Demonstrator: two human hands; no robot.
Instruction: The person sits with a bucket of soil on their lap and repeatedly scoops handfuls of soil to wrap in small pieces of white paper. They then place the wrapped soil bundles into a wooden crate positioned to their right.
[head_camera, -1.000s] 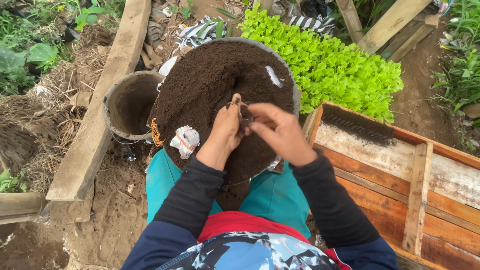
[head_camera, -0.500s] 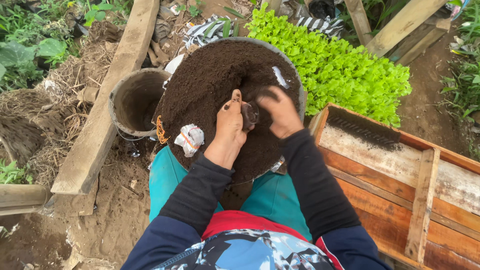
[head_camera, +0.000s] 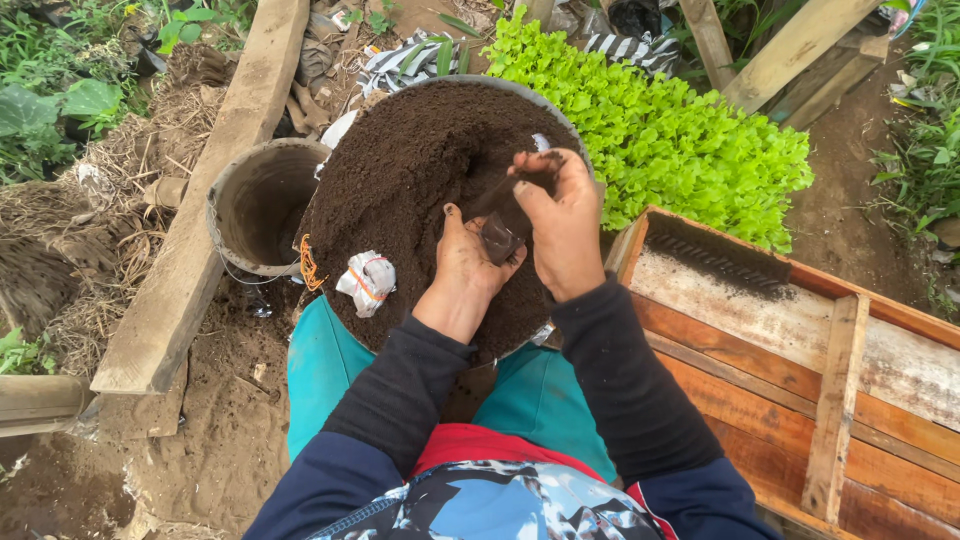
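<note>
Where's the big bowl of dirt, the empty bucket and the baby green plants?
Round basin of dark soil (head_camera: 395, 175), head view, bare soil surface.
Empty grey bucket (head_camera: 262, 205), head view, inner wall.
Bright green seedling bed (head_camera: 690, 140), head view, leaves.

Two hands: left, right. One small clear bag between them. One basin heaped with soil. One empty bucket. One crumpled wrapper. One wooden crate. One patch of seedlings. One long plank at left.
</note>
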